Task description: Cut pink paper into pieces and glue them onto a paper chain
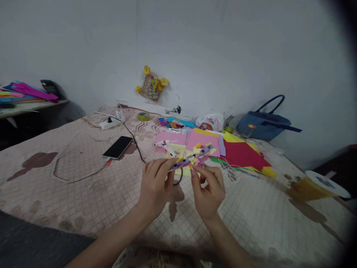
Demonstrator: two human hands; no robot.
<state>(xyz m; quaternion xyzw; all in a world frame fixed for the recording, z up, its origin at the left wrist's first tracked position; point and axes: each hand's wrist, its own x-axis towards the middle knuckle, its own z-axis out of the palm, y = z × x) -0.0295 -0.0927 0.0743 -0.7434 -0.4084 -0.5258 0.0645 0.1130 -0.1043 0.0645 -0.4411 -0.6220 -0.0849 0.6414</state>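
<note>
A thin purple strip [206, 150] with small yellow paper pieces and dark spots along it is held up at a slant over the table. My left hand [156, 182] is closed on its near left end, between thumb and fingers. Just below the strip's middle, my right hand [208, 190] is pinched, thumb against forefinger; whatever is between those fingertips is too small to name. Behind the strip lie a white hot glue gun [166, 144] and pink paper sheets [192, 139].
Left of my hands are a phone [117, 147] on a white cable and a power strip [110, 123]. Red paper [242, 154] and white strings [230, 171] lie right. Farther back are green tape [143, 116] and a blue bag [263, 124]. A black cord [136, 143] runs beside my left hand.
</note>
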